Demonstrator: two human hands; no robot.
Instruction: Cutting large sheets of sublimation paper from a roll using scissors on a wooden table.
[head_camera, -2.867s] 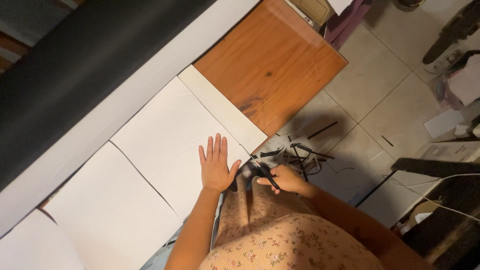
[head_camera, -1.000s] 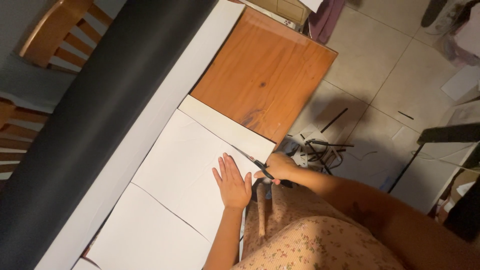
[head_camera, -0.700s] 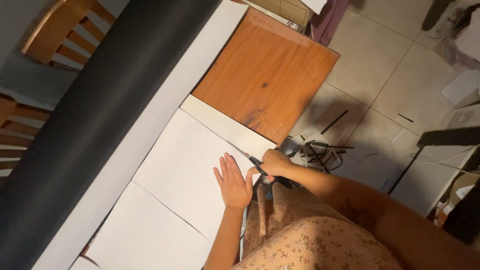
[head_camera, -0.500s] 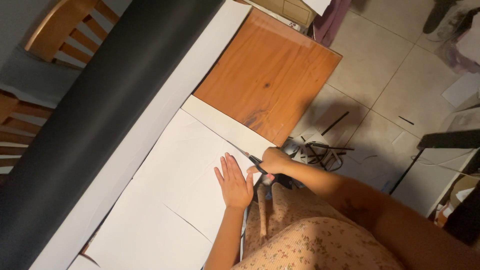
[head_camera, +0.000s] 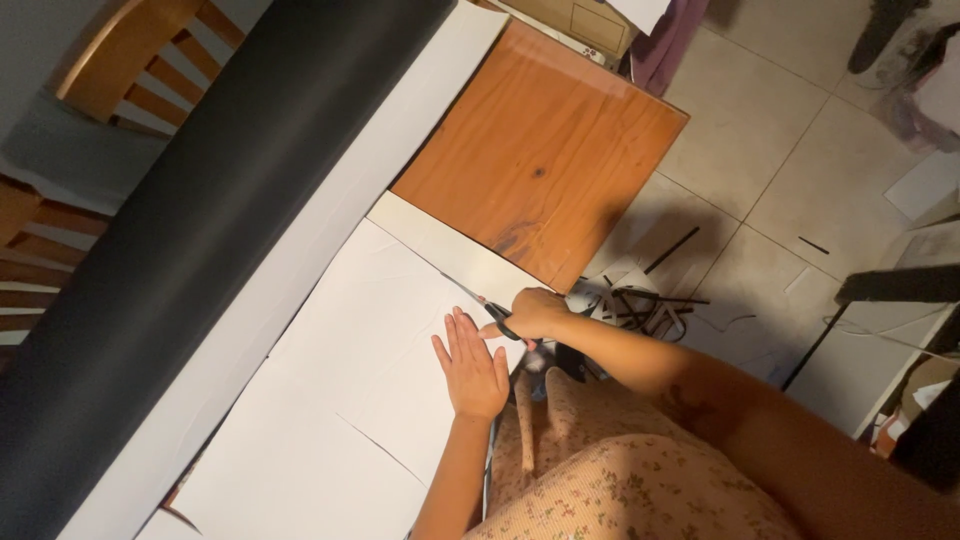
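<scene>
Pressing flat, the left hand (head_camera: 472, 372) steadies the large white paper sheet (head_camera: 370, 330) while the right hand (head_camera: 535, 313) grips what seem black-handled scissors (head_camera: 490, 312), blades in its edge.

The left hand (head_camera: 472, 372), spread flat near the sheet's (head_camera: 370, 330) lower edge almost three seconds earlier, had slid up the sheet and lay closer to the right hand (head_camera: 535, 312). That right hand, then low beside the black scraps (head_camera: 640, 305) on the floor, had lifted the scissors (head_camera: 490, 312) onto the sheet, and over the last second their blades advanced a little further along its upper edge, beside the narrow strip (head_camera: 450, 250). The camera had also swung, bringing a wooden chair (head_camera: 130, 70) into view at upper left.
</scene>
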